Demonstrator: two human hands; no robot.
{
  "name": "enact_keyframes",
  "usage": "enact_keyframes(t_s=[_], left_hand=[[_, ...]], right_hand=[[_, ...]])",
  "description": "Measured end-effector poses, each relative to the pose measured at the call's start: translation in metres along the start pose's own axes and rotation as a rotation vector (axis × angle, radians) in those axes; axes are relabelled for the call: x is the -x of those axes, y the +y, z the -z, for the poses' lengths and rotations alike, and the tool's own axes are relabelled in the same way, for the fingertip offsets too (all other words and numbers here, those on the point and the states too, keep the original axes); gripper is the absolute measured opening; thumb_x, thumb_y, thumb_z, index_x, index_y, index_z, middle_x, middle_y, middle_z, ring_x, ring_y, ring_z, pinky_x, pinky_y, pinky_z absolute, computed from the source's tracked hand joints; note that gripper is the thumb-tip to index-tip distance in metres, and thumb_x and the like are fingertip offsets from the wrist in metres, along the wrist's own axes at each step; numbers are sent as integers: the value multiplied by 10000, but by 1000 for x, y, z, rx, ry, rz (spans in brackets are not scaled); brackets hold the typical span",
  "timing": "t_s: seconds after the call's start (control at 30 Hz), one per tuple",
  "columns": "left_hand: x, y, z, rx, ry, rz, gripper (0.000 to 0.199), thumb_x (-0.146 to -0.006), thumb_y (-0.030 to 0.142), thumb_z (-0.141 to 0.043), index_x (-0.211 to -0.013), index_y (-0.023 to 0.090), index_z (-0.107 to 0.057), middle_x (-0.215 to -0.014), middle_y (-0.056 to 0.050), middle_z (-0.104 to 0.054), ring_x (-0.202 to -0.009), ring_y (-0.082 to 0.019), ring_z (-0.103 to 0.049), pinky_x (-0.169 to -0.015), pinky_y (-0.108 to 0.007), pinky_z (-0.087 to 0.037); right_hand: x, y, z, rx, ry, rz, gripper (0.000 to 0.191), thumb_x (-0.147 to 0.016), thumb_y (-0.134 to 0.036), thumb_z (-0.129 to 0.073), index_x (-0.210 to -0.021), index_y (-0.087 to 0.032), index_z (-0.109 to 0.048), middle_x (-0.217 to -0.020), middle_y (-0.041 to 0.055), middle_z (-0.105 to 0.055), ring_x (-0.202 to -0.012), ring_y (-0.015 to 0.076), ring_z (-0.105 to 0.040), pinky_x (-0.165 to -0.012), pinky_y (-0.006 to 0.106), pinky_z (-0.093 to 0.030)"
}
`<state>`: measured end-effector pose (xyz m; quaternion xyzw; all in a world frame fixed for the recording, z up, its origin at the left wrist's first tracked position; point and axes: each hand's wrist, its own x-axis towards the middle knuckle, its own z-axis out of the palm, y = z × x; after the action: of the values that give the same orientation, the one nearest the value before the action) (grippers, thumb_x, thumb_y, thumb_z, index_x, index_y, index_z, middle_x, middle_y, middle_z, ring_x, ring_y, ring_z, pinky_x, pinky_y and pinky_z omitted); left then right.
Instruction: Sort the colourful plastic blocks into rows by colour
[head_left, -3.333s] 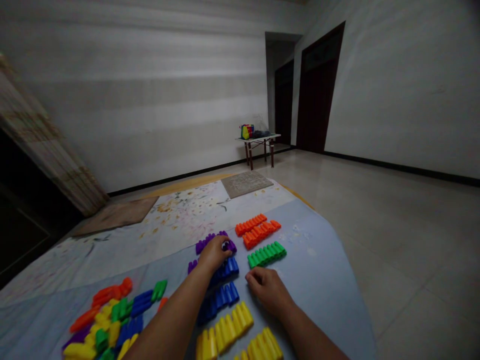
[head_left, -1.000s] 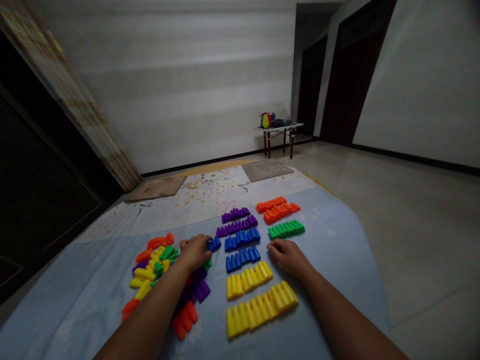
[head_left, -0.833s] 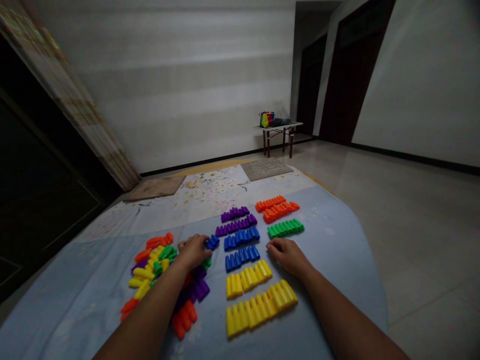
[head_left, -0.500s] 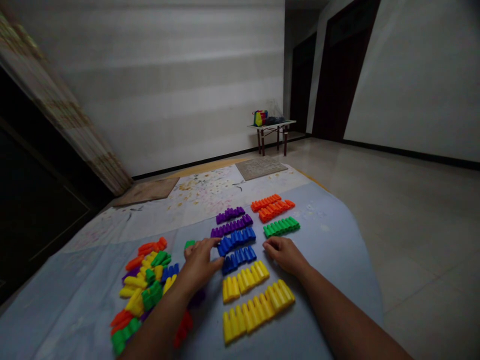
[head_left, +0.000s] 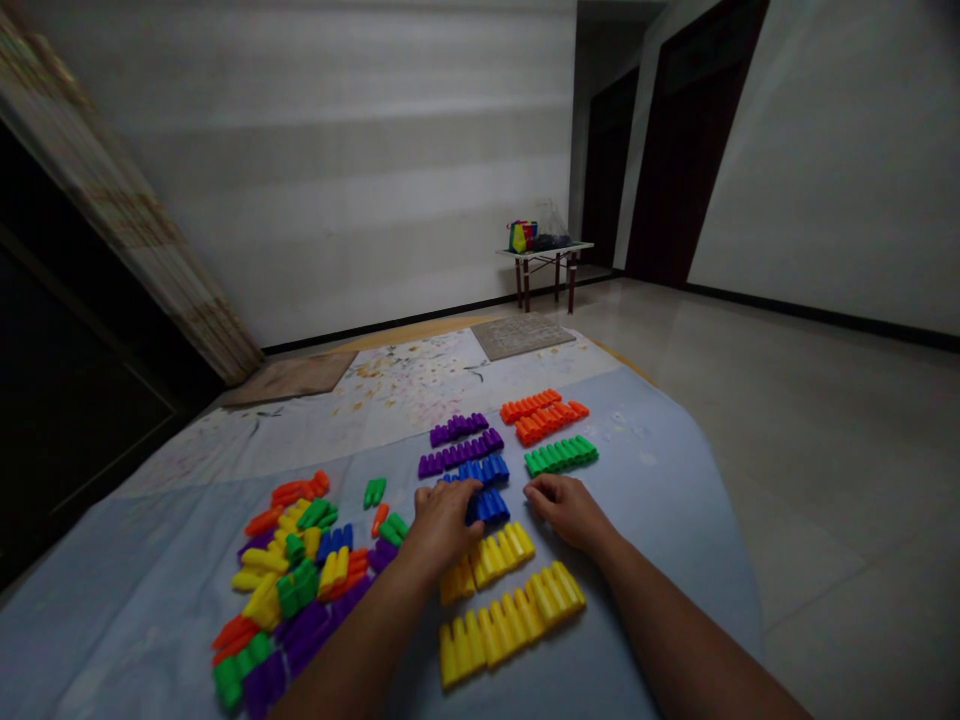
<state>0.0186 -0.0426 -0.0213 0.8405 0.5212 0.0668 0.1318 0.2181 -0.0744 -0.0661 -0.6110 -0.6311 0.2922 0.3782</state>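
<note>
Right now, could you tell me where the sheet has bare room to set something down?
Bare sheet lies right of the green row and right hand. It is crowded between the mixed pile and the left hand on the blue rows.

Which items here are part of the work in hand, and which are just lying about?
In hand:
left hand on the blue block rows
right hand resting on the sheet beside them
loose mixed block pile

Lying about:
small table
grey mat

The left hand (head_left: 442,520) lies over the blue block rows (head_left: 486,470), fingers curled onto them; the right hand (head_left: 568,508) rests at its three o'clock on the blue sheet (head_left: 660,520). Yellow rows (head_left: 510,625) sit at six o'clock, a loose mixed pile (head_left: 300,580) at nine.
</note>
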Motion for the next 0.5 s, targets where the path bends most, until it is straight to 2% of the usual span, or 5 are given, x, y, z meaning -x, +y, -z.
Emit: enact_keyframes(t_s=[0.17,0.27,0.4,0.5], left_hand=[[7,4,6,55,27,9,486,-670,296,-613,-1147,255,-529,-1137,-56,-609,-1095,-259,-493,-929,-411,-293],[16,-4,17,70,86,54,452,-716,360,-576,-1153,254,-526,-1170,-51,-591,-1114,-232,-486,-957,-395,-287],[31,-42,27,72,226,225,362,-777,410,-481,-1079,235,-574,-1109,-51,-626,-1039,-210,-539,-949,-392,-319],[42,-74,26,26,271,313,335,-804,376,-430,-1058,222,-585,-1105,-53,-631,-1053,-212,-538,-941,-392,-336]], right_hand=[[0,3,-1,-8,-13,-4,312,-791,-385,-432,-757,-158,-644,-673,29,-653,-603,137,-554,-570,227,-382],[0,4,0,-10,-19,3,324,-788,-392,-429,-762,-156,-649,-675,30,-653,-609,142,-558,-580,235,-387],[0,5,0,-16,-24,13,319,-782,-394,-434,-755,-157,-646,-670,28,-647,-607,143,-555,-572,236,-383],[-1,6,-1,-16,-23,14,314,-783,-395,-431,-741,-162,-638,-654,23,-637,-595,139,-546,-561,234,-377]])
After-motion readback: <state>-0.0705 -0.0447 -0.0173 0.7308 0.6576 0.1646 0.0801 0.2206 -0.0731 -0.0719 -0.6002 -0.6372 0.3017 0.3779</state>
